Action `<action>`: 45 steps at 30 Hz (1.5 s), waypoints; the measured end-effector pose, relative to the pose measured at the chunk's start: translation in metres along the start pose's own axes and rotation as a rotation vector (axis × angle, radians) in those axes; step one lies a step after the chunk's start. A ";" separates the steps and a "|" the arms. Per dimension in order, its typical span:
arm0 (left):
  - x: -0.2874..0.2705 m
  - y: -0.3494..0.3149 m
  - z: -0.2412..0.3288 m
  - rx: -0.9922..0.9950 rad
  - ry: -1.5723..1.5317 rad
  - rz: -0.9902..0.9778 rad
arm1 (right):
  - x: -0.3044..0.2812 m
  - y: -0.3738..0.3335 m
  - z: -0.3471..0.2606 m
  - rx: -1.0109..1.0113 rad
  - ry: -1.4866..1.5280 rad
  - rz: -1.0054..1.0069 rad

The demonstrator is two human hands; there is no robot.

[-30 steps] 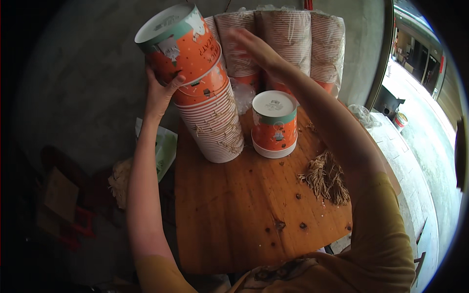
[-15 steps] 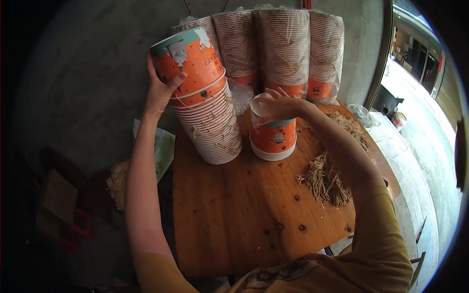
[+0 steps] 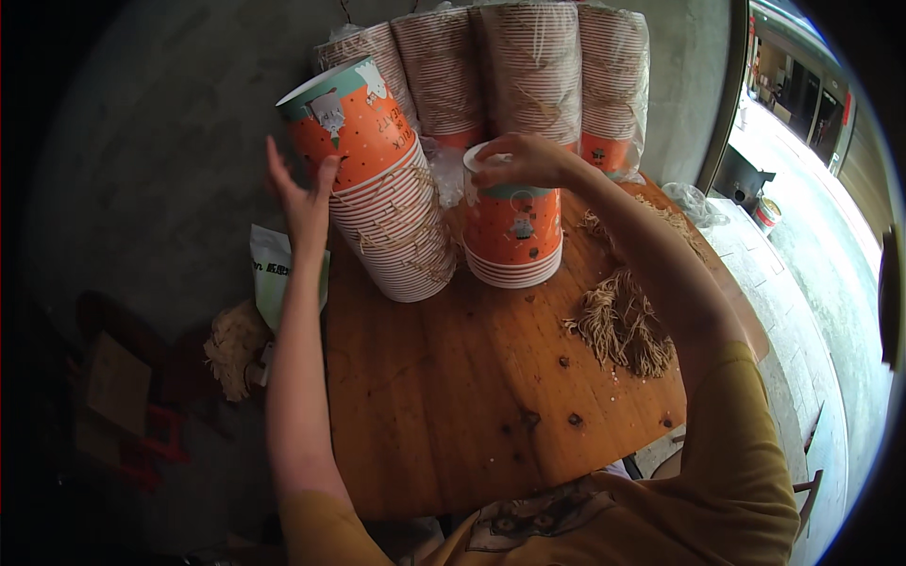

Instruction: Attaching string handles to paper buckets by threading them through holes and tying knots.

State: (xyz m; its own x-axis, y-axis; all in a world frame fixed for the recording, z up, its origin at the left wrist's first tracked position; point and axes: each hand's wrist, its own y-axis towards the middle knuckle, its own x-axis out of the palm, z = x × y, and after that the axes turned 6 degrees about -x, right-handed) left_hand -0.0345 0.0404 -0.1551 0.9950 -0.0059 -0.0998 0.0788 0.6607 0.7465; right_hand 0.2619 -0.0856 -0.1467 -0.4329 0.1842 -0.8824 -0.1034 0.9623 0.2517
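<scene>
Fingers apart on left hand (image 3: 304, 209), beside top of tall paper-bucket stack (image 3: 394, 222); right hand (image 3: 530, 160) curled over short paper-bucket stack (image 3: 514, 231) directly below, clamping unclear; long axis upright, right of tall paper-bucket stack, right hand nearer. Plastic-wrapped paper-bucket stacks (image 3: 536, 80) behind tall paper-bucket stack.

2 hands (image 3: 304, 209), 2 unwrapped bucket stacks (image 3: 396, 231), 4 plastic-wrapped bucket stacks (image 3: 530, 80), 1 wooden table (image 3: 425, 406)

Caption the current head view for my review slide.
Left hand at a tall stack of upturned orange cups, right hand atop a shorter stack, wooden table beneath.
</scene>
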 end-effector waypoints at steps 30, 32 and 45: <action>0.076 -0.142 0.167 -0.399 -1.136 -0.399 | -0.056 -0.163 -0.089 -0.445 0.457 0.767; 0.050 -0.147 0.163 -0.435 -1.078 -0.372 | -0.031 -0.185 -0.066 -0.346 0.593 0.844; -0.020 -0.209 0.160 -0.424 -0.224 -0.586 | 0.095 -0.257 0.036 -0.303 -0.497 0.108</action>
State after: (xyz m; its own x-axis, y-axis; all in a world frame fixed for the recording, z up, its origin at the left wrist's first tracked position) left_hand -0.0606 -0.2177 -0.2039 0.7897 -0.5677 -0.2325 0.6135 0.7341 0.2910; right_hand 0.2803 -0.3084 -0.3093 0.0084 0.4200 -0.9075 -0.3649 0.8462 0.3882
